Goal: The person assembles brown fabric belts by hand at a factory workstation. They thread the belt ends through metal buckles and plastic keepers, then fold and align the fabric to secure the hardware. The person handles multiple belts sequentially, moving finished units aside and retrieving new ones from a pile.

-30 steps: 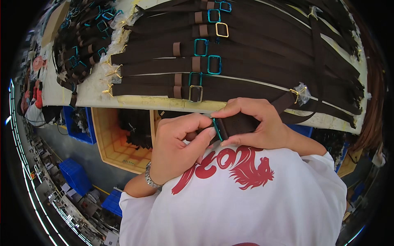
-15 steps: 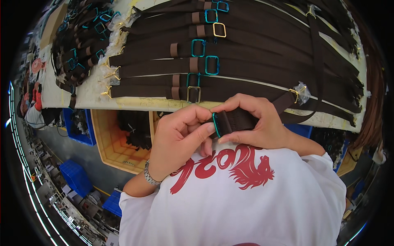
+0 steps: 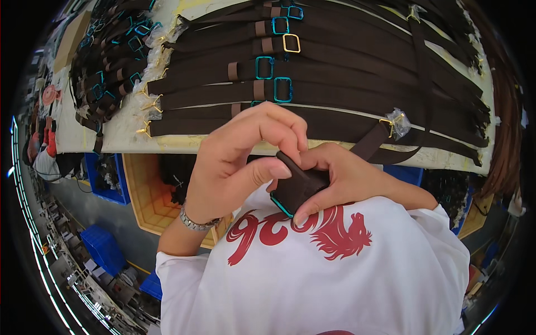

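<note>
Between my hands, in front of my chest, is a dark brown webbing strap (image 3: 306, 188) with a teal metal buckle (image 3: 281, 205) along its lower left edge. My left hand (image 3: 240, 159) pinches the raised edge of the strap between thumb and fingers. Wrapped round the strap from the right, my right hand (image 3: 343, 176) presses its thumb near the buckle. A length of brown strap (image 3: 371, 144) runs from behind my right hand up to a gold hook (image 3: 386, 123) partly covered by clear plastic on the table edge. Some right fingers are hidden behind the strap.
Across the pale table (image 3: 178, 146) lie several brown straps (image 3: 357, 84) with teal buckles (image 3: 282, 89), one gold buckle (image 3: 291, 43) and brown loops. More straps (image 3: 111, 72) are heaped at the left. Below the table are a wooden bin (image 3: 142, 195) and blue crates (image 3: 102, 249).
My left hand has risen, lifting an edge of the strap. The teal buckle has swung from upright to slanting, lower and to the left. My right hand has shifted slightly left and down.
</note>
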A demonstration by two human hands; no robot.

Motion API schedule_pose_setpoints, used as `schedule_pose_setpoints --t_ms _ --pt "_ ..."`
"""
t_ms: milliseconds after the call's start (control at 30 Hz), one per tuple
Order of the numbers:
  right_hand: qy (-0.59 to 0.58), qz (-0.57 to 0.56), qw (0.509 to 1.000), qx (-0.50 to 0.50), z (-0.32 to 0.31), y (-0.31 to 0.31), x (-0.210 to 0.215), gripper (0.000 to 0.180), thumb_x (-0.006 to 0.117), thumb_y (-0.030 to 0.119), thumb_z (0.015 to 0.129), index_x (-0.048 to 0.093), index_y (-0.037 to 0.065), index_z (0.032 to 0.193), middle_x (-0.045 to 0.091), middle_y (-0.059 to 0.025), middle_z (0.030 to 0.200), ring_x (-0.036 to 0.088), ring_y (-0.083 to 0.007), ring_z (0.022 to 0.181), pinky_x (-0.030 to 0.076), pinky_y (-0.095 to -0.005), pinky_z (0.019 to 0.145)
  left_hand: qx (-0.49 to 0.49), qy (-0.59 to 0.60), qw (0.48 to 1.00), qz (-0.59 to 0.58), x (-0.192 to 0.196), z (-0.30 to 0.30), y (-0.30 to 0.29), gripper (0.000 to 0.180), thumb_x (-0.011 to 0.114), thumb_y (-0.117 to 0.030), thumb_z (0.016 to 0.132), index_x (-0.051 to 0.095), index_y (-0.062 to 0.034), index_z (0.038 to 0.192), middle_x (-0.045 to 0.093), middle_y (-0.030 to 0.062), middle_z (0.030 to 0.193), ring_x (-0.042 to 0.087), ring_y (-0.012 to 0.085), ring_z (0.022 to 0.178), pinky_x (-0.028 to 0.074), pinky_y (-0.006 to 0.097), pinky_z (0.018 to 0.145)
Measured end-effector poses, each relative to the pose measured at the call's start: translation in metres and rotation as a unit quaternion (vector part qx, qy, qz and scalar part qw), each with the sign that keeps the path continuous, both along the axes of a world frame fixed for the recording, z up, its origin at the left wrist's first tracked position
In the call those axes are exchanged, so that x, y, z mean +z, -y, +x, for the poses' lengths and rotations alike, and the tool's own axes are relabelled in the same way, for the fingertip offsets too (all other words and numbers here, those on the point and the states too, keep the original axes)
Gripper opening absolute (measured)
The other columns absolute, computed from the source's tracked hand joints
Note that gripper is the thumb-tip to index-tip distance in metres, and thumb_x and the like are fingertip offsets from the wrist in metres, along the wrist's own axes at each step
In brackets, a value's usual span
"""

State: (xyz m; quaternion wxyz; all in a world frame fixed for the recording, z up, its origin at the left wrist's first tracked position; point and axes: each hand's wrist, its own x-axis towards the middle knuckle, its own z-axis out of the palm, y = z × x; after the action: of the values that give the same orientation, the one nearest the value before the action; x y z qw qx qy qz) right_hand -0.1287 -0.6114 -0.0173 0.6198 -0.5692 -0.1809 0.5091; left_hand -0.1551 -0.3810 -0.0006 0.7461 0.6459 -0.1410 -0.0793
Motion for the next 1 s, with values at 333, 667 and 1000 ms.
schedule_pose_setpoints --t_ms 333,667,1000 --pt "0.292 0.058 0.954 -0.031 0.029 0.016 -0.006 0.048 0.088 0.018 0.086 0.075 0.003 0.129 0.079 -0.0132 0.112 0.074 -0.0298 0.098 0.057 -0.0376 0.092 0.012 -0.077 0.988 -0.136 -0.001 -0.027 -0.021 0.016 0.072 -0.005 0.100 0.071 0.0098 0.106 0.075 0.0174 0.094 0.074 0.0233 0.075 0.058 0.034 0.076" --pt "0.464 -0.017 0.884 0.058 0.065 0.017 0.023 0.038 0.079 0.009 0.088 0.076 0.002 0.125 0.078 -0.0089 0.106 0.074 -0.0297 0.097 0.059 -0.0396 0.087 0.021 -0.067 0.998 0.001 -0.009 -0.015 -0.014 0.009 0.075 -0.005 0.098 0.072 0.0017 0.092 0.069 0.0141 0.135 0.061 0.0133 0.101 0.050 0.028 0.087" --pt "0.749 -0.080 0.634 -0.175 0.058 -0.005 0.028 0.040 0.085 0.007 0.078 0.077 0.007 0.117 0.071 -0.0108 0.103 0.070 -0.0295 0.098 0.056 -0.0434 0.088 0.118 -0.104 0.985 0.077 -0.019 -0.014 -0.003 0.017 0.070 -0.005 0.105 0.074 0.0077 0.115 0.072 0.0042 0.104 0.066 0.0084 0.092 0.055 0.024 0.083"
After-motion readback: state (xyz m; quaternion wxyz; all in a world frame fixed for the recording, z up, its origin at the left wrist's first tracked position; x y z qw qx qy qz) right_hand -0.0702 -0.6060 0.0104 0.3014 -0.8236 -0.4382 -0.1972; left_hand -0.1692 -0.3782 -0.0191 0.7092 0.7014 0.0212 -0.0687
